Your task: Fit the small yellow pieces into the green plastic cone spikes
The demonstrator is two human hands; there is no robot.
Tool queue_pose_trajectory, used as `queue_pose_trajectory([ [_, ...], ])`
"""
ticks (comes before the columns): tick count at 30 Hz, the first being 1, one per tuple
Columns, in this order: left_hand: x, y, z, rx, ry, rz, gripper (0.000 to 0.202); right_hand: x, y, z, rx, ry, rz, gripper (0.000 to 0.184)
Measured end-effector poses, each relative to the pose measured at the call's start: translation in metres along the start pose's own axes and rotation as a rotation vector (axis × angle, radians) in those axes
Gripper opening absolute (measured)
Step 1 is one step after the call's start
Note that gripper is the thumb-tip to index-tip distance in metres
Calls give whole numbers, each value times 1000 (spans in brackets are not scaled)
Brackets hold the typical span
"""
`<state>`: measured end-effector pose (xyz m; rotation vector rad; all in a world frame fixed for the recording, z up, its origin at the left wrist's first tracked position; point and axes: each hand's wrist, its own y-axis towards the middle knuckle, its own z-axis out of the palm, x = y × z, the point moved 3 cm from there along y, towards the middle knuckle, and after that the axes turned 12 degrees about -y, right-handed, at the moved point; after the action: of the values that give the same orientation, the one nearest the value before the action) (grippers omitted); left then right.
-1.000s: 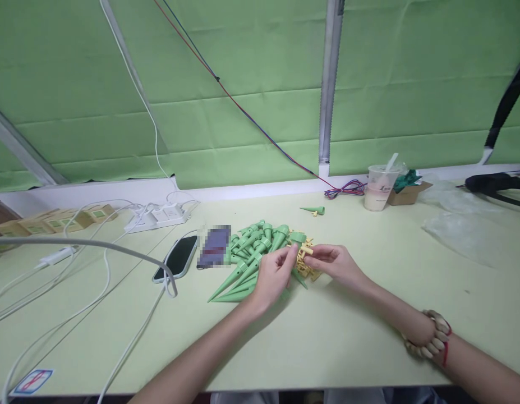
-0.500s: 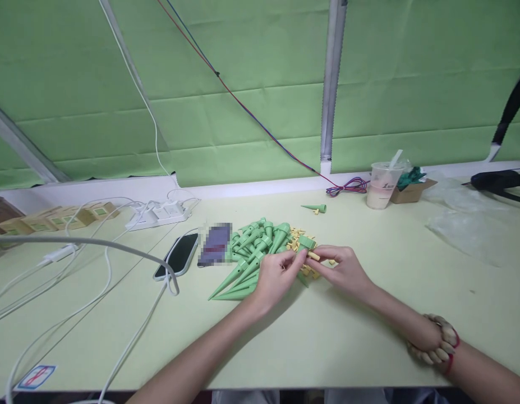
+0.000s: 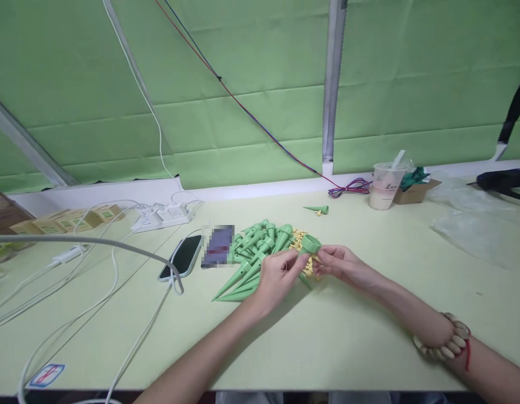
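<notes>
- Since a moment ago, both hands have lifted the green spike [image 3: 309, 247] slightly, its open end now facing the camera.
- Left hand [image 3: 279, 275] pinches the spike; right hand [image 3: 341, 264] grips its cap, above the spike pile [image 3: 253, 255] on the table [image 3: 348, 336].

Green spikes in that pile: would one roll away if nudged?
Probably only in a curve: each green spike tapers from a wide cap to a point. It looks like stiff, light moulded plastic; the left hand holds one by its fingertips alone.
</notes>
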<state>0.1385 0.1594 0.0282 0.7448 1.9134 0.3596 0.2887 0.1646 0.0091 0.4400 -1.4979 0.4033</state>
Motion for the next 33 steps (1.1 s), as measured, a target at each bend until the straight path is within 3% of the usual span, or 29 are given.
queue_pose_trajectory([
  [7,-5,-3,-2,-98,176,208,46,-6,-3,4,70,149,171,46],
  [14,-5,-6,-1,-114,309,83,51,-8,0,-1,-75,-18,226,56],
  [17,-2,-6,1,-113,322,7,52,-10,1,-1,-244,-175,113,52],
  [20,2,-7,3,-116,321,-99,53,-4,-4,2,-489,-437,-202,45],
  [22,4,-7,4,-103,285,-147,53,0,-9,5,-565,-562,-360,43],
  [24,6,-7,3,-91,216,-167,53,0,-9,6,-545,-548,-337,39],
  [30,10,-1,-4,-113,61,-144,49,-4,0,7,-265,-58,117,62],
  [33,7,0,-5,-109,88,-87,50,-6,1,11,-125,69,184,59],
])
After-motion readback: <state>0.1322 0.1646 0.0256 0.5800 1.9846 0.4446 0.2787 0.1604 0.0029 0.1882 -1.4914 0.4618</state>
